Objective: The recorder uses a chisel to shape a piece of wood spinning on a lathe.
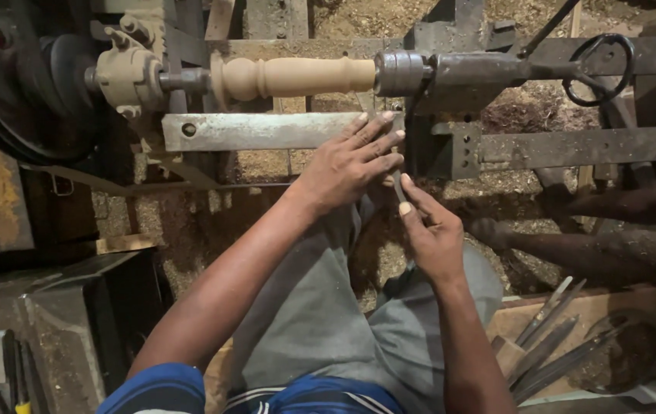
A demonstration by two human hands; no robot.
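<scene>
A pale turned wooden spindle (297,77) is mounted across a lathe, between a chuck (125,77) on the left and a dark tailstock (412,73) on the right. My left hand (351,161) lies flat with fingers spread on the right end of the grey metal tool rest (259,130) below the spindle. My right hand (431,230) grips a thin metal chisel (398,188), whose tip points up toward the rest and passes under my left fingers. The chisel's tip is hidden.
A large dark pulley wheel (21,77) sits at the far left. A round handwheel (600,69) is at the tailstock's right end. Several metal chisels (554,337) lie on a wooden board at the lower right. Sawdust covers the ground.
</scene>
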